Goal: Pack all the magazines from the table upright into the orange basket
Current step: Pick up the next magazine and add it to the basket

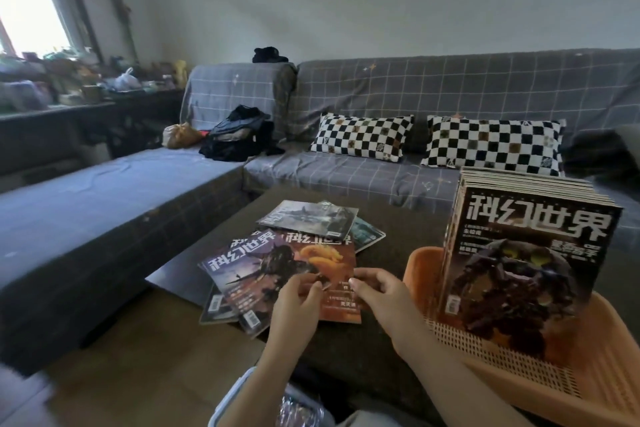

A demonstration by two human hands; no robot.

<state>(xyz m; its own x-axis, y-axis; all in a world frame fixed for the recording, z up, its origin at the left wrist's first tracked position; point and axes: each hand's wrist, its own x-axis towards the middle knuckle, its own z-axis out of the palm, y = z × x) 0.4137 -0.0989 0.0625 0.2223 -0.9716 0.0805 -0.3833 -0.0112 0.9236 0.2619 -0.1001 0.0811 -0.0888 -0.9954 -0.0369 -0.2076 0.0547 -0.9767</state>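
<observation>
Pinching the orange-covered magazine (pixel 322 274) with both hands (left (pixel 298 298), right (pixel 381 295), fingers curled on its near edge), we risk dragging the loose magazines (pixel 242 274) beneath off the tabletop (pixel 346 343).

I'm looking into a home living room. A covered sofa (pixel 381 107) holds checkered pillows (pixel 360 137) (window (pixel 27 0) at left)

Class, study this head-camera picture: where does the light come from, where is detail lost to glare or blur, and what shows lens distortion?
Head view: daylight enters by the window, blown out to white; the shelf clutter beneath is soft and blurred; the sofa back bows, showing wide-angle distortion; the magazine stack in the orange basket looms large and leans.
</observation>
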